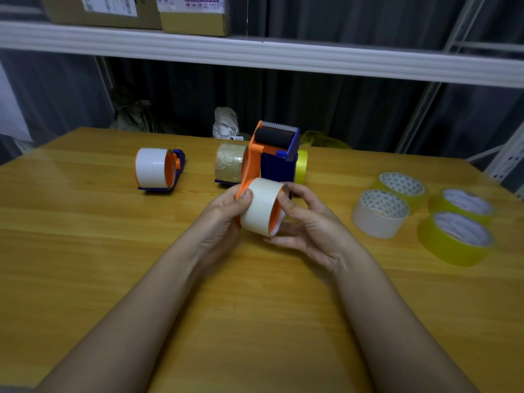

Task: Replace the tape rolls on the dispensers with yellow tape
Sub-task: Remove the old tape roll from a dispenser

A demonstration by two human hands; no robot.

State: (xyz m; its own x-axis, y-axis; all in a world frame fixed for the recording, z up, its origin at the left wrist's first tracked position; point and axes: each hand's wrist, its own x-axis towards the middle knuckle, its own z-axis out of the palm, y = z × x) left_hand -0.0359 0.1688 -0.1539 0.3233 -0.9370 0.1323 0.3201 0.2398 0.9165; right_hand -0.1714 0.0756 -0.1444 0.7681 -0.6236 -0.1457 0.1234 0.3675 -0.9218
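We held orange dispenser (pixel 249 163) above counter (pixel 113 251); white roll (pixel 262 205) on its hub sat between grips. Left hand (pixel 226 214) gripped dispenser, thumb on roll. Right hand (pixel 309 225) pinched roll's rim. Yellow rolls (pixel 453 245) lay well right of right grip.

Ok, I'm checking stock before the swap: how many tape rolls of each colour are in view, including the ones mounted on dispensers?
Yellow rolls: 4
White rolls: 3
Clear brownish roll: 1
Total: 8
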